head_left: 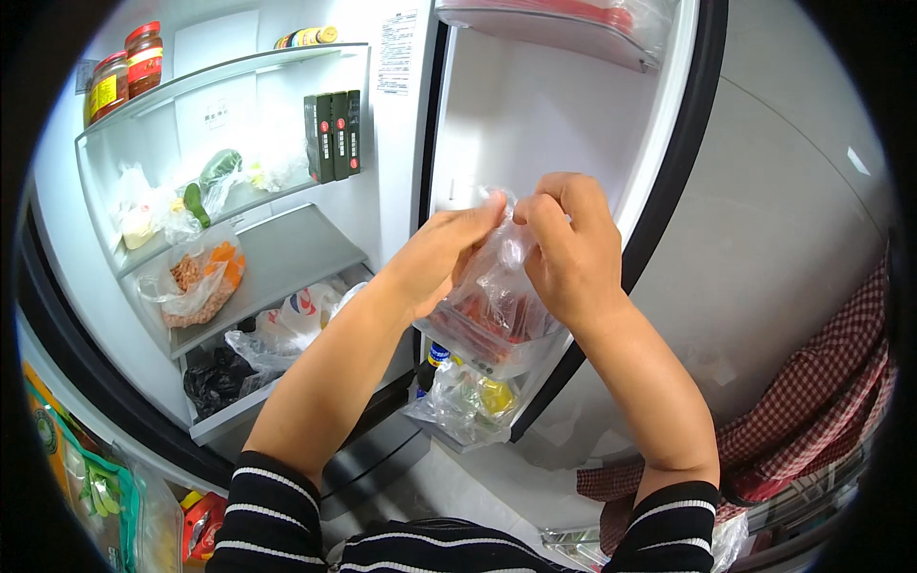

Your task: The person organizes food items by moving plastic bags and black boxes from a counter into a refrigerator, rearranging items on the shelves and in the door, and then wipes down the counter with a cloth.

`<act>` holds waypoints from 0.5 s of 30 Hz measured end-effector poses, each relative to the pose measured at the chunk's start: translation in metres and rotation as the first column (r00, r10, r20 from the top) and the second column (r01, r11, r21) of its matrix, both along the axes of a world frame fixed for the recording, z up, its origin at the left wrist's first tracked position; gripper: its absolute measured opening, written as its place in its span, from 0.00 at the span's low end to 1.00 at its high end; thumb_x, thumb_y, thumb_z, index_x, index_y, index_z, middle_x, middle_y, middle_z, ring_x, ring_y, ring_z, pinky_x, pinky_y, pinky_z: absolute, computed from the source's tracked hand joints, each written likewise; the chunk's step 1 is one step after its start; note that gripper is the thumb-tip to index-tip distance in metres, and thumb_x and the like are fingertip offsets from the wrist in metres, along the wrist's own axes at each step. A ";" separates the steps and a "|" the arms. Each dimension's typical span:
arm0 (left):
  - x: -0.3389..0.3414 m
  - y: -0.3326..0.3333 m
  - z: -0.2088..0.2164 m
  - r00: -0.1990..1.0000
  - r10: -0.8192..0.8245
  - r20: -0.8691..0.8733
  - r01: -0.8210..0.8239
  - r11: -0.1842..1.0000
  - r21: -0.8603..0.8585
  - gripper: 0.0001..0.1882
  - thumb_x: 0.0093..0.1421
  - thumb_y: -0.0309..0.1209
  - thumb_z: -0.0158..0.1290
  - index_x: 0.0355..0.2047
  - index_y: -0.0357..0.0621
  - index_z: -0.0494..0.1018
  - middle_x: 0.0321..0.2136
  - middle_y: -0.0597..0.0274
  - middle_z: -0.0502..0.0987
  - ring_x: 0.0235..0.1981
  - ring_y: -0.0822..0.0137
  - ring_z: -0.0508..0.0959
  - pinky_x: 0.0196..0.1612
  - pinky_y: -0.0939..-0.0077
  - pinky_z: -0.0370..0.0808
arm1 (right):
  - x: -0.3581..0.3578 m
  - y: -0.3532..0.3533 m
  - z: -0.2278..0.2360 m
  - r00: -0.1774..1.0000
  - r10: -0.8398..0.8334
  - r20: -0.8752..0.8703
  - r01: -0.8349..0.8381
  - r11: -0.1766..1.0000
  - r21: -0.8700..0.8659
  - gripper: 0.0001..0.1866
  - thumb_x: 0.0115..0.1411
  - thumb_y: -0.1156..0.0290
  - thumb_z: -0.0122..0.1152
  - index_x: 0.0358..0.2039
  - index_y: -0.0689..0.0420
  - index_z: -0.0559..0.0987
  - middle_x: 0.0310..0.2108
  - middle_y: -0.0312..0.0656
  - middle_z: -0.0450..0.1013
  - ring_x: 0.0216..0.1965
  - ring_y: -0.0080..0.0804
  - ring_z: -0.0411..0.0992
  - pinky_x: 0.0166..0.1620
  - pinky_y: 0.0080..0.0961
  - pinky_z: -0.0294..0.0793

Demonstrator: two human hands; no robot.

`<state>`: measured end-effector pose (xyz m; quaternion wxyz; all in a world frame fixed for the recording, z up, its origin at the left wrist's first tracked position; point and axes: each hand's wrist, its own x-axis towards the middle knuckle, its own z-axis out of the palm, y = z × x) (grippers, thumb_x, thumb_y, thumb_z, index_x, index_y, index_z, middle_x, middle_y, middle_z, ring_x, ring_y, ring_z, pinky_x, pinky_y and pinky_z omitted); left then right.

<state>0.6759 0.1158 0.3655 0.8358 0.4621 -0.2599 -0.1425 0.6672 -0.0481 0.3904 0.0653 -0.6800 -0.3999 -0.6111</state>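
A clear plastic bag with reddish contents hangs in front of the open fridge door, at the middle door shelf. My left hand is closed on the left side of the bag's gathered top, thumb pointing up. With bent fingers, my right hand pinches the top from the right. The two hands are a short way apart, with the twisted plastic between them. What the red items inside are, I cannot make out.
Below, a lower door bin holds another clear bag with something yellow. On the left, fridge shelves carry red-lidded jars, dark boxes, a bag of pinkish and orange food and an open drawer. A checked cloth hangs at right.
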 end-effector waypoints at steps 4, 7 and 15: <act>0.016 0.006 -0.002 0.973 0.150 0.173 -0.174 0.976 0.135 0.17 0.62 0.39 0.53 0.33 0.34 0.76 0.29 0.64 0.77 0.32 0.73 0.75 0.39 0.76 0.72 | 0.000 -0.002 -0.002 0.999 -0.006 0.054 0.010 0.997 -0.075 0.09 0.40 0.77 0.61 0.25 0.55 0.73 0.26 0.36 0.68 0.28 0.34 0.67 0.25 0.27 0.67; 0.014 0.005 0.004 0.839 0.431 0.332 -0.500 0.851 0.159 0.14 0.60 0.36 0.55 0.29 0.35 0.78 0.25 0.67 0.76 0.27 0.74 0.74 0.33 0.78 0.70 | -0.006 -0.019 -0.006 0.995 -0.018 0.096 0.026 0.997 -0.073 0.08 0.41 0.76 0.63 0.24 0.54 0.74 0.21 0.35 0.65 0.23 0.31 0.66 0.21 0.25 0.65; 0.053 0.047 -0.041 0.039 0.373 0.927 -0.992 0.123 -0.008 0.17 0.52 0.33 0.58 0.13 0.35 0.69 0.14 0.54 0.68 0.20 0.53 0.65 0.25 0.61 0.61 | -0.056 -0.076 -0.072 0.954 -0.190 -0.233 0.190 0.982 -0.026 0.18 0.49 0.74 0.65 0.14 0.54 0.62 0.15 0.37 0.60 0.13 0.35 0.61 0.15 0.28 0.57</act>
